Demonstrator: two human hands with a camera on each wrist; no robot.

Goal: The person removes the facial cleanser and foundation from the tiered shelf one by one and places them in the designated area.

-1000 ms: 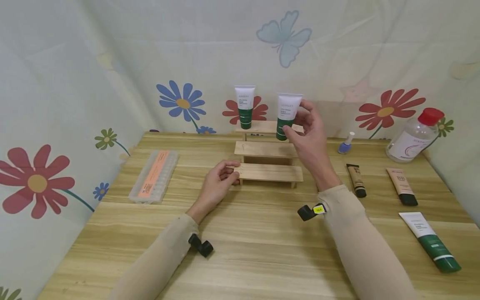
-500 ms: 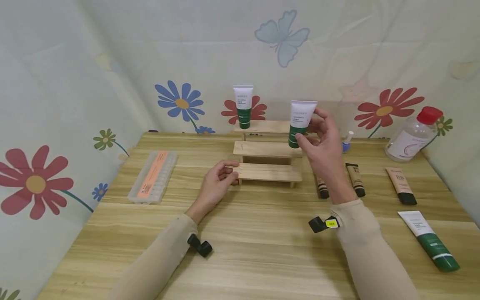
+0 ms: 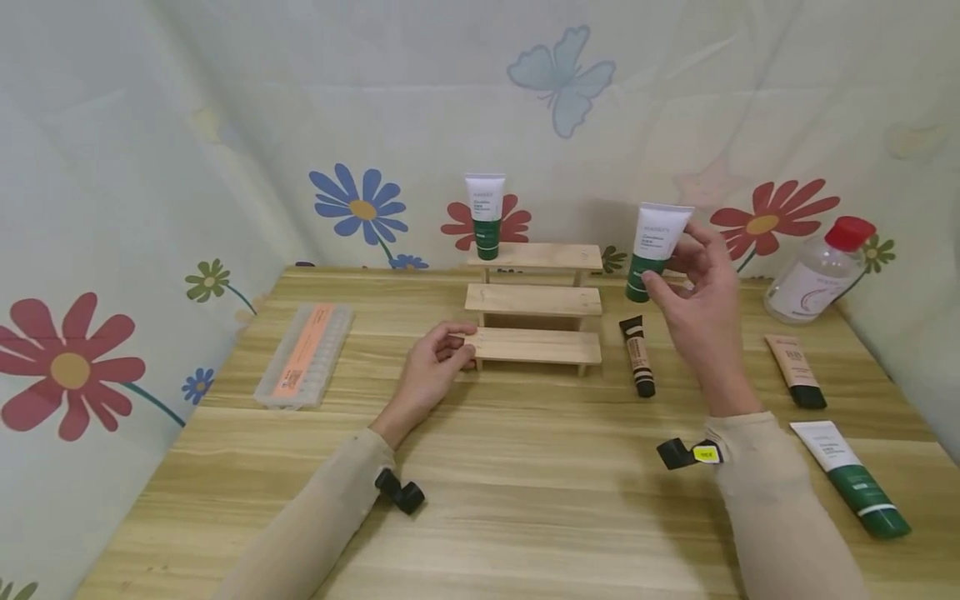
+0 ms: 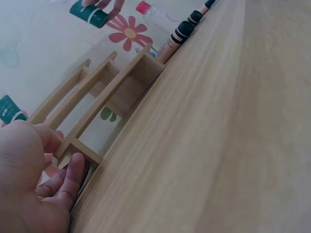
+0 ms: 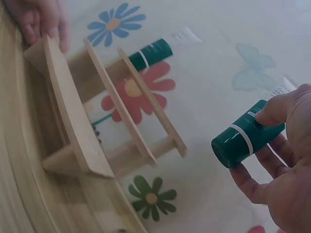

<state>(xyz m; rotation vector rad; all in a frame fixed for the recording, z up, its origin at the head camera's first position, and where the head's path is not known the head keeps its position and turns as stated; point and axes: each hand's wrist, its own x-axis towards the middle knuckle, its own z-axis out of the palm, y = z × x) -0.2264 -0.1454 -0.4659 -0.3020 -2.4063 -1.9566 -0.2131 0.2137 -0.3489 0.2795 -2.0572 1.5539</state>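
My right hand (image 3: pixel 705 308) pinches a white-and-green cream tube (image 3: pixel 660 242) between thumb and fingers, cap down. The tube is in the air, right of the three-step wooden display stand (image 3: pixel 536 343). In the right wrist view, the green cap end of the held tube (image 5: pixel 243 133) points towards the stand. At the left end of the stand's lowest step, my left hand (image 3: pixel 431 367) grips the wood; in the left wrist view its fingers (image 4: pixel 73 179) curl round that end. A matching tube (image 3: pixel 486 218) stands upright on the left of the top step.
On the table's right side lie a striped black-and-tan tube (image 3: pixel 638 358), a beige BB tube (image 3: pixel 797 371) and a larger white-and-green tube (image 3: pixel 853 482). A red-capped clear bottle (image 3: pixel 813 275) stands behind them. A clear plastic case (image 3: pixel 303 357) lies at left.
My right hand has carried the cream tube rightward, from above the stand to beside it. This uncovers the striped tube and hides the blue nail polish bottle. The left hand keeps its place.
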